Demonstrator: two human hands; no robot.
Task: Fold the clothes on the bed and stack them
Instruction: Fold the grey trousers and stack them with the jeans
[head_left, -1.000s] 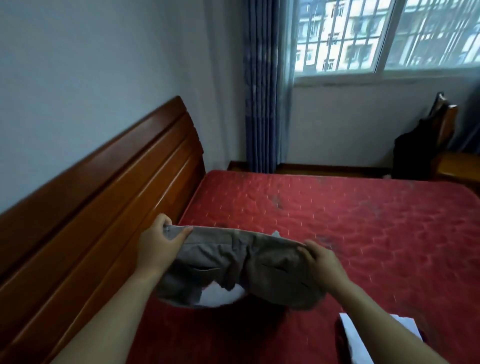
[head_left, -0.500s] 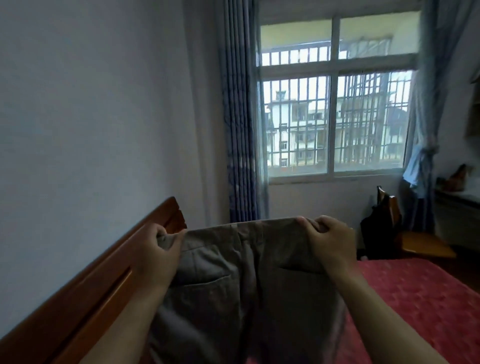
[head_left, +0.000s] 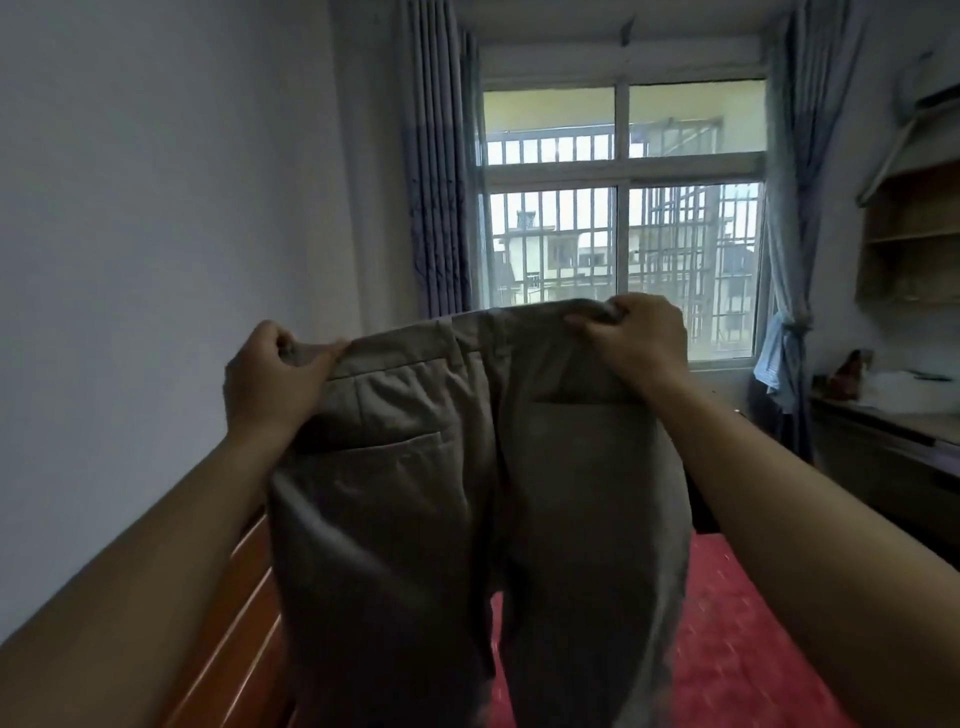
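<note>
A pair of khaki trousers (head_left: 467, 509) hangs in the air in front of me, waistband up, back pockets facing me, both legs dropping out of the bottom of the frame. My left hand (head_left: 275, 379) pinches the left end of the waistband. My right hand (head_left: 636, 343) grips the right end, slightly higher. The bed (head_left: 743, 649) with its red quilted cover lies below and behind the trousers, mostly hidden by them.
A wooden headboard (head_left: 234, 639) runs along the left wall. A barred window (head_left: 623, 228) with blue curtains (head_left: 436, 171) is straight ahead. A desk (head_left: 893, 441) and wooden shelves (head_left: 914, 234) stand at the right.
Both hands have lifted the trousers off the bed to chest height, letting them unfurl and hang full length; my view has tilted up toward the window.
</note>
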